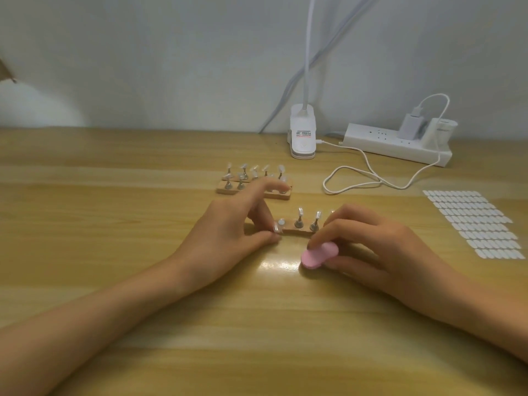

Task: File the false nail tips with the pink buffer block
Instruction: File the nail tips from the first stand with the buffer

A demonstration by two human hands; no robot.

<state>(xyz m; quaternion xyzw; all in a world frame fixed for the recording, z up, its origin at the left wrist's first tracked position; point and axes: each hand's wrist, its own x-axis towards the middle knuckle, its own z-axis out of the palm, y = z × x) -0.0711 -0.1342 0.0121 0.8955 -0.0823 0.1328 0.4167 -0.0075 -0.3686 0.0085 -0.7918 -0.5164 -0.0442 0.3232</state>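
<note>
Head view, positions given from the near stand (297, 230), a small wooden bar with metal pegs.

1. Table (257, 324): pale wood, bears everything listed.
2. Power strip (394, 144): white, far behind and to the right of the near stand, by the wall, charger plugged in.
3. Sheet of white tabs (474, 224): flat, well to the right of the near stand, likely spare stock kept within reach.
4. Lamp clip (303, 135): white, straight behind the near stand, placed to light the work.
5. Left hand (228, 224): at the near stand's left end. Thumb and a curled finger pinch that end, judged to steady it against filing strokes. The index finger points away, idle.
6. Right hand (368, 241): at the near stand's right end, thumb and fingertips gripping the buffer by one end so the other end stays free.
7. Far stands (251, 187): two bars of mounted tips, just behind the near stand, probably waiting their turn.
8. Pink buffer block (318, 254): just in front of the near stand's right end, low over the table, touching no tip.
9. Nail tips (300, 211): upright on the near stand's pegs, held up for access. One more sits at the left fingertips, contact too small to tell.
</note>
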